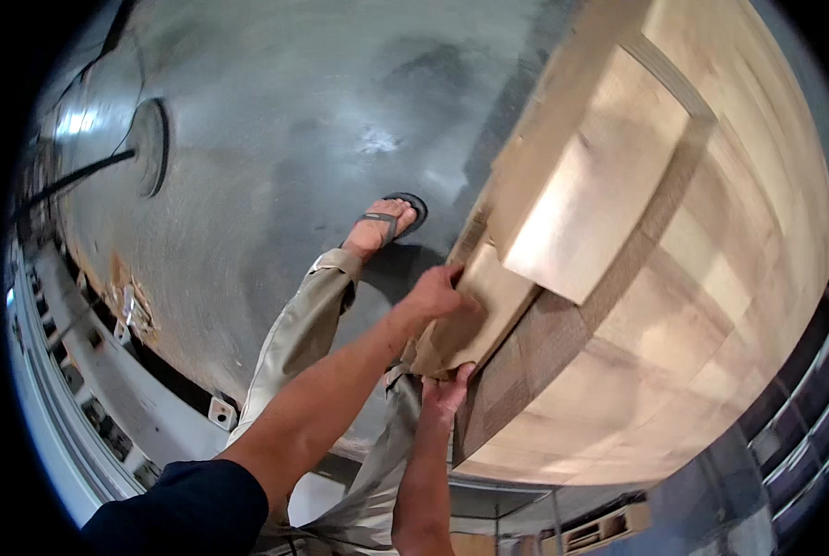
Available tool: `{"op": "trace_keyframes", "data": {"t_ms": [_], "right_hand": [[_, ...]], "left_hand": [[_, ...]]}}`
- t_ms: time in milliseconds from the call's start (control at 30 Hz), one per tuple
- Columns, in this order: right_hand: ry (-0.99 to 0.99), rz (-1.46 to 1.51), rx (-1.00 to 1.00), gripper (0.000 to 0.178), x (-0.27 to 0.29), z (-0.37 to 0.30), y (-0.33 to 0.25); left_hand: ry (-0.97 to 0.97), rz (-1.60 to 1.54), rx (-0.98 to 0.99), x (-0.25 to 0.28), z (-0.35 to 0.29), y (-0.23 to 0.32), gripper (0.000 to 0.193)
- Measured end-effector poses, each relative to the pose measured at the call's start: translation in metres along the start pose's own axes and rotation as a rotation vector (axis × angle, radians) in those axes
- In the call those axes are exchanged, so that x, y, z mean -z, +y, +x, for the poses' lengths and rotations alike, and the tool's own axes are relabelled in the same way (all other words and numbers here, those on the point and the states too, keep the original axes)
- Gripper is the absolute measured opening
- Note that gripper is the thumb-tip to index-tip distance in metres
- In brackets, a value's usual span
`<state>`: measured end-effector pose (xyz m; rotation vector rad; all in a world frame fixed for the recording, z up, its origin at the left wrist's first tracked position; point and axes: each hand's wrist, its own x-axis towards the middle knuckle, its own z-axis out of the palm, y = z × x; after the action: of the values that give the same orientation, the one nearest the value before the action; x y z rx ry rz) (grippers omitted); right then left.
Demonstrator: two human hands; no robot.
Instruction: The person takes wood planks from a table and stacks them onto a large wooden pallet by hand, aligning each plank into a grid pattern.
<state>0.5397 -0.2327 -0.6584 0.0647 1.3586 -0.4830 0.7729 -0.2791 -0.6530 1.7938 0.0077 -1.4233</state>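
Note:
A brown piece that looks like flat cardboard (496, 301) lies along the left side of a large tan stack (655, 371). My left hand (438, 295) grips its left edge, with the fingers curled onto its upper face. At the near end, my right hand (447, 387) holds the bottom corner, thumb on top and the other fingers hidden underneath. Just beyond my hands, a thicker tan block or bundle (600, 176) with a shiny top overlaps the piece's far end. Whether the piece is one sheet or several, I cannot tell.
My sandalled foot (382, 222) stands on the smooth grey floor (276, 139) left of the stack. A round dark base with a pole (152, 148) stands at far left. Metal framing (100, 380) runs along the lower left; a wooden pallet (604, 528) shows at the bottom.

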Motion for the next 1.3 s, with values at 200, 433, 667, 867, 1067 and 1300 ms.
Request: {"op": "trace_keyframes", "data": {"t_ms": [200,433,667,867,1067,1300], "right_hand": [[0.144,0.121,0.039,0.065,-0.026,-0.008,-0.010],[0.144,0.152,-0.001,0.055,-0.037,-0.008,-0.005],[0.219,0.112,0.075,0.053,-0.045,0.001,-0.007],[0.143,-0.024,0.132,0.053,-0.064,0.013,-0.015],[0.098,-0.058,0.147,0.049,-0.071,0.020,-0.015],[0.202,0.124,0.022,0.050,-0.095,0.011,-0.030]], "left_hand": [[-0.147,-0.354,0.084,0.001,-0.001,0.012,0.054],[-0.181,-0.293,0.056,0.004,-0.005,0.011,0.050],[-0.112,-0.307,0.074,-0.002,0.004,0.010,0.040],[-0.082,-0.260,0.059,-0.003,0.018,0.038,0.035],[-0.078,-0.162,0.024,0.002,0.033,0.041,0.034],[-0.077,0.043,-0.051,-0.004,0.026,0.060,0.038]]}}
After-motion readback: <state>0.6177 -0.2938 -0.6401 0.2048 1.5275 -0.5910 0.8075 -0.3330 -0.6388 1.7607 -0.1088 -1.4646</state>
